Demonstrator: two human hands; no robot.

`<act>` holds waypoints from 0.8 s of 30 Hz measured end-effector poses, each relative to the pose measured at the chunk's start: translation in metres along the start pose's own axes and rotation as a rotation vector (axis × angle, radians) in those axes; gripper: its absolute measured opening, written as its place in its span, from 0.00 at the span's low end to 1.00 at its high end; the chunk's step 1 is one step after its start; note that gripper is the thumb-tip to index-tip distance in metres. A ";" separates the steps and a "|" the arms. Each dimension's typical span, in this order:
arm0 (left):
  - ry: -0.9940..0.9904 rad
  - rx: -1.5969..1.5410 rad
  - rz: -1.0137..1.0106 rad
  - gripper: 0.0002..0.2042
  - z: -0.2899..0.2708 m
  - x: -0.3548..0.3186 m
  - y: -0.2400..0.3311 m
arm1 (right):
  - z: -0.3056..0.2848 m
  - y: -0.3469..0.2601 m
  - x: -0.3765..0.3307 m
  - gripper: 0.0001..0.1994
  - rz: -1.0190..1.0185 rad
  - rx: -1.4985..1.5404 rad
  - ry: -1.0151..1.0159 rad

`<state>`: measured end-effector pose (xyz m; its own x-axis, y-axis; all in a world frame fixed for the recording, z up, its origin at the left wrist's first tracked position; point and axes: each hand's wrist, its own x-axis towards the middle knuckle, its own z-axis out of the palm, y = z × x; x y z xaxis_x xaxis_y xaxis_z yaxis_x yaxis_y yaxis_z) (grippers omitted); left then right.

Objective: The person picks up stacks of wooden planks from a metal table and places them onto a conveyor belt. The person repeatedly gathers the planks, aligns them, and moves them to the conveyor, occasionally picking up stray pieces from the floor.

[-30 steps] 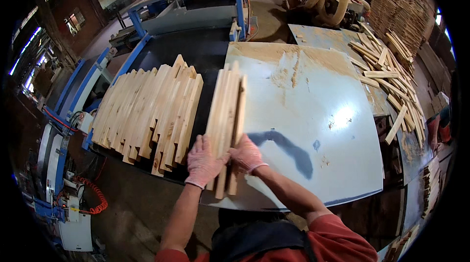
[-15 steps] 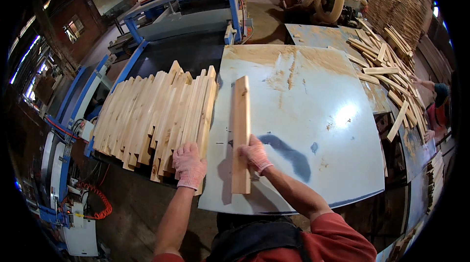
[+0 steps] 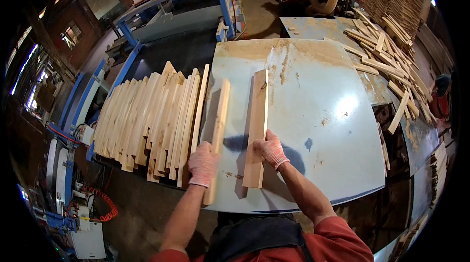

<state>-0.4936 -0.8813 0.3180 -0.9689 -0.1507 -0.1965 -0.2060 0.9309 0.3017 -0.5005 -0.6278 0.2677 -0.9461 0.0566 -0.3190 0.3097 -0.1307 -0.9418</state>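
My left hand [image 3: 203, 165], in a pinkish knit glove, grips a narrow wooden board [image 3: 222, 115] held on edge, just right of the row. A wider wooden board [image 3: 258, 100] is tilted over the pale tabletop [image 3: 313, 174], and my gloved right hand [image 3: 270, 150] is closed on its right edge near the lower end. To the left, a row of wooden boards [image 3: 142, 120] stands on edge, side by side with uneven ends. The left board is slightly blurred by motion.
A blue-framed machine [image 3: 220, 7] with a dark bed [image 3: 166, 61] stands behind the row. On the right, loose wooden strips [image 3: 387, 61] are heaped on another table [image 3: 318, 29]. A person in red [image 3: 441, 103] is at the far right. An orange coiled hose [image 3: 110, 208] hangs lower left.
My left hand has drawn a board off the right end of the row, moving right onto the tabletop. My right hand's board has shifted right and turned to show more of its broad face.
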 end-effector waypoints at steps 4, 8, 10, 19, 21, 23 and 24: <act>-0.034 -0.053 0.029 0.25 0.037 -0.003 0.014 | 0.000 0.015 0.003 0.20 -0.008 -0.043 0.003; -0.088 -0.107 0.208 0.30 0.020 -0.006 0.008 | 0.011 -0.001 -0.007 0.20 0.052 -0.059 0.005; -0.019 -0.235 0.312 0.29 0.001 -0.010 -0.004 | 0.005 0.013 -0.001 0.22 -0.037 -0.109 0.046; 0.470 -0.348 0.209 0.27 -0.140 0.087 -0.273 | 0.050 -0.026 -0.028 0.37 -0.165 -1.207 0.476; 0.481 -0.226 0.053 0.29 -0.173 0.118 -0.355 | 0.083 -0.024 -0.022 0.41 -0.307 -1.172 0.497; 0.524 -0.142 -0.087 0.33 -0.195 0.142 -0.438 | 0.153 -0.032 -0.018 0.41 -0.319 -1.179 0.420; 0.527 -0.145 -0.174 0.36 -0.212 0.155 -0.465 | 0.186 -0.033 -0.014 0.41 -0.327 -1.180 0.386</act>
<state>-0.5767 -1.4085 0.3450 -0.8490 -0.4779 0.2255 -0.3495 0.8279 0.4388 -0.5149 -0.8081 0.3228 -0.9664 0.2273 0.1200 0.1530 0.8839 -0.4419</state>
